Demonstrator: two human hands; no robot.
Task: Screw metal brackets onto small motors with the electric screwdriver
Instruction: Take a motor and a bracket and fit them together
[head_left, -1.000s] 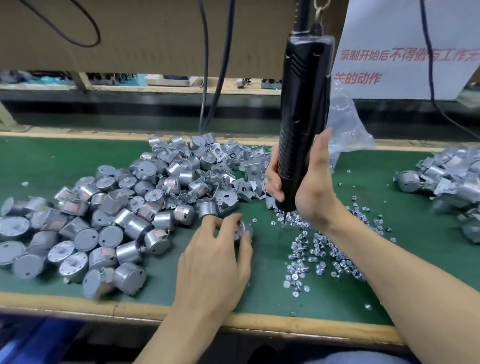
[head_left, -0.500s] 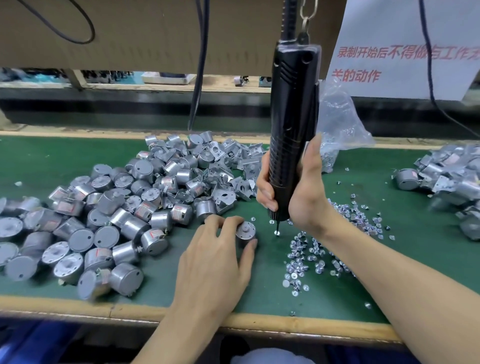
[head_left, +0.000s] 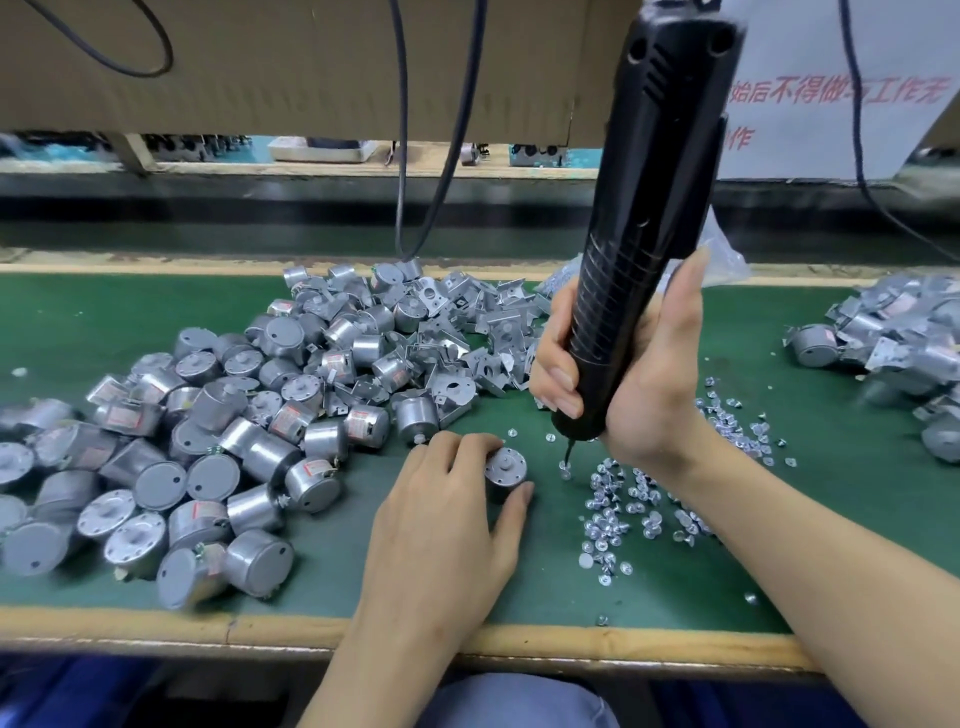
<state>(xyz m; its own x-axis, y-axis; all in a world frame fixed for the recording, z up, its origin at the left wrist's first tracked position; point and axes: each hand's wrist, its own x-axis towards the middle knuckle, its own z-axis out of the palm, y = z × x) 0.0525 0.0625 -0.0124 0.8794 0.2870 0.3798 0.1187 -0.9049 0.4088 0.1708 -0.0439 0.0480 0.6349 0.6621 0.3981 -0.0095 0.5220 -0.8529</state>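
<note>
My left hand (head_left: 447, 519) pinches one small motor (head_left: 505, 467) between thumb and fingers, shaft end up. Just right of that motor, my right hand (head_left: 639, 384) is wrapped round the black screwdriver (head_left: 660, 208), its tip down among loose screws (head_left: 623, 509). More motors (head_left: 234, 441) are heaped to its left, with brackets (head_left: 467, 332) behind it.

My left hand (head_left: 447, 519) lies palm down, forearm reaching in from the near edge, thumb and fingers curled round a motor (head_left: 505, 467). My right hand (head_left: 641, 384) is raised, fingers wrapped round the driver (head_left: 649, 208), thumb pointing up along it.
</note>
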